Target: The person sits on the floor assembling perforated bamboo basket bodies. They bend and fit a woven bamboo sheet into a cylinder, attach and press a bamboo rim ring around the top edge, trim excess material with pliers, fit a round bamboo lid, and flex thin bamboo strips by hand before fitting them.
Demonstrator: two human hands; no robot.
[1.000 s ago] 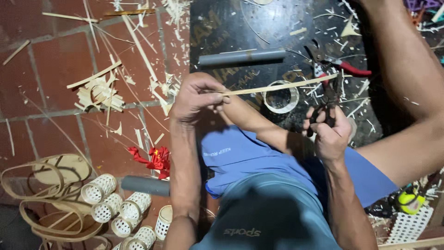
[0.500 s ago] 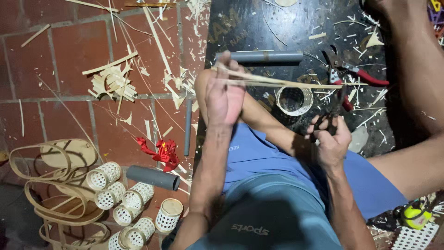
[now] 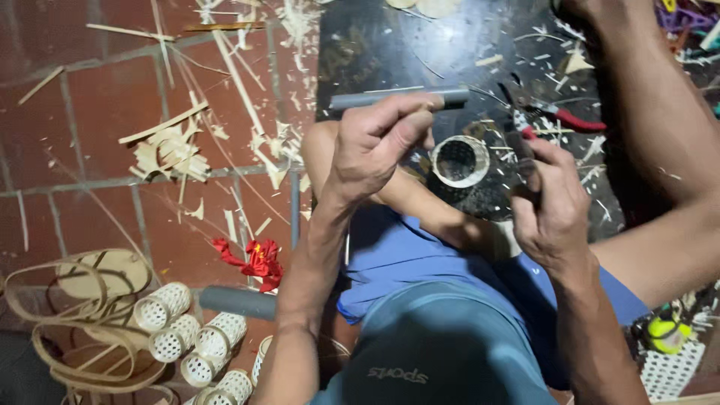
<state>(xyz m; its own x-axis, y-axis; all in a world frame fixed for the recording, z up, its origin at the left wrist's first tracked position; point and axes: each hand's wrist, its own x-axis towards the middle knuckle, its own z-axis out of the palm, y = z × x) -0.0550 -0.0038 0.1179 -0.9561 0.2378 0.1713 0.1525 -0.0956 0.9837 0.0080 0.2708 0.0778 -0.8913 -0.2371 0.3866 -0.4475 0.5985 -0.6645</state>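
My left hand (image 3: 375, 142) hovers over my bent knee with its fingers curled shut; I see nothing in it. Its knuckles overlap the near edge of a grey pipe (image 3: 360, 100) lying on the black mat (image 3: 375, 45). My right hand (image 3: 551, 210) is closed around a dark-handled tool (image 3: 523, 150) that points away from me. Between the two hands, a small round woven ring (image 3: 459, 160) with a pale rim sits on the mat.
Red-handled pliers (image 3: 574, 120) lie on the mat beyond my right hand. Bamboo shavings (image 3: 172, 150) litter the red tiles at left. Several white woven cylinders (image 3: 187, 337), looped bamboo strips (image 3: 75, 322), a second grey pipe (image 3: 236, 302) and a red scrap (image 3: 255, 259) lie lower left.
The long bamboo strip my left hand held across to the right is out of sight. The left hand has closed into a fist, and the right hand has risen nearer the ring.
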